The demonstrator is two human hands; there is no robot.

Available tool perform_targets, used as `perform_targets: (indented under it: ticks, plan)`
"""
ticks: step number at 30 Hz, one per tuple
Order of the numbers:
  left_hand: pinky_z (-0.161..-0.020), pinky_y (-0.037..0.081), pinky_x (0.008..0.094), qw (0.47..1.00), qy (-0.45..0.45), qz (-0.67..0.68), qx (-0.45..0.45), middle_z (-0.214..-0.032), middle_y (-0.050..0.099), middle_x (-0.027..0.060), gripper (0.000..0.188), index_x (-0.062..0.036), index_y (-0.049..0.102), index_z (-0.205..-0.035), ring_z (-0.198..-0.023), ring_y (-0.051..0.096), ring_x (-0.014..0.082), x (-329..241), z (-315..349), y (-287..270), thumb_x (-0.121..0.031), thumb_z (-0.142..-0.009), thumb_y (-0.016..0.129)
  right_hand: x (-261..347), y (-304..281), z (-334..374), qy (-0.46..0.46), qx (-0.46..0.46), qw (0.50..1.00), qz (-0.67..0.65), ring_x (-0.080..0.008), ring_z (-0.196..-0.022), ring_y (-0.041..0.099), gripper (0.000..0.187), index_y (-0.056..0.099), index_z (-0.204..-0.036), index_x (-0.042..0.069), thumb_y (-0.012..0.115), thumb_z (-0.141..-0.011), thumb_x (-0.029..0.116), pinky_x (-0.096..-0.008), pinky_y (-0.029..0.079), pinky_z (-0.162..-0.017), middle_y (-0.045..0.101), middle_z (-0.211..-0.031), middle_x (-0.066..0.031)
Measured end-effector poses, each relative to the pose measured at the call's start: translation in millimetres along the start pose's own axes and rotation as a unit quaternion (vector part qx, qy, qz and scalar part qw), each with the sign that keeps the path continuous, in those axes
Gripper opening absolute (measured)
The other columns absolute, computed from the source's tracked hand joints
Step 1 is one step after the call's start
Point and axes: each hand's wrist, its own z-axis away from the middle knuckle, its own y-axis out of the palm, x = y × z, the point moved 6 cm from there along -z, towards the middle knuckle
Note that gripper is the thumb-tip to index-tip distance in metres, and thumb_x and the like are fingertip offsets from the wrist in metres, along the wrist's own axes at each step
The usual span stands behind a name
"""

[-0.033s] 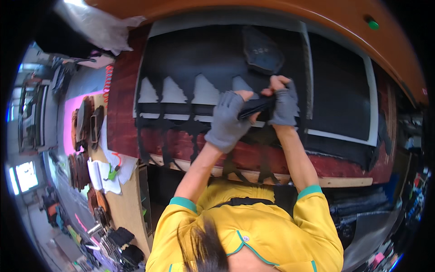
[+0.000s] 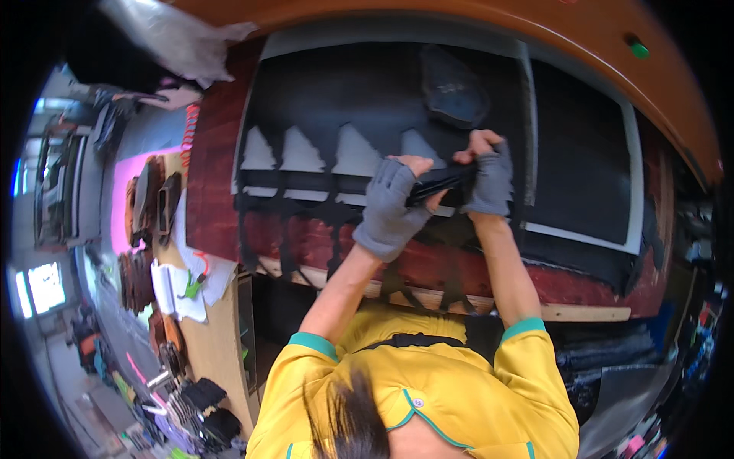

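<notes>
My left hand [image 2: 390,203], in a grey fingerless glove, is closed on a dark piece of thin black sheet material [image 2: 440,186]. My right hand [image 2: 489,174], gloved the same way, grips the right end of that piece. It stretches between both hands above the near edge of a large black sheet [image 2: 321,88]. Pointed cut-outs in the sheet show a pale layer [image 2: 357,151] underneath. Ragged black strips [image 2: 287,237] hang from the sheet's near edge. Just beyond my right hand lies a dark, rounded flat block [image 2: 455,96] on the sheet.
The sheets rest on a dark red board [image 2: 210,199] with a wooden front edge [image 2: 581,313]. An orange machine beam [image 2: 459,17] with a green button crosses the far side. At left, a side table [image 2: 218,359] holds brown stacked pieces [image 2: 149,195], papers and a green clip.
The whole view has shifted slightly. Between my hands the black piece looks more drawn out, and my hands keep nearly the same place over the sheet.
</notes>
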Motion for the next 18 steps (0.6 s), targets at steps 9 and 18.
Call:
perform_targets:
  ticks: [9,18]
  plan:
    - [-0.072,0.051,0.0284,0.98,-0.149,0.129,0.022,-0.093,0.067,0.0073,0.025,-0.0066,0.067,-0.099,-0.08,0.064,0.0193,26.2,13.1,-12.1,-0.005,-0.078,0.08,-4.7,20.2,0.7,0.078,0.07,0.994,-0.032,-0.0208,-0.076,0.059,0.046,0.062,-0.089,0.005,0.044,-0.104,0.044,-0.0367,0.048,-0.087,0.058,-0.081,-0.007]
    - [-0.089,0.055,0.0368,0.687,-0.444,0.487,-0.306,-0.108,0.068,0.0101,0.028,-0.0044,0.066,-0.113,-0.099,0.067,0.0222,202.0,96.9,-257.2,-0.01,-0.086,0.063,57.9,79.7,-54.8,-0.288,-0.015,0.709,0.644,-0.0341,-0.125,0.05,0.08,0.049,-0.136,0.002,0.076,-0.077,0.05,-0.0451,0.04,-0.104,0.052,-0.132,-0.0206]
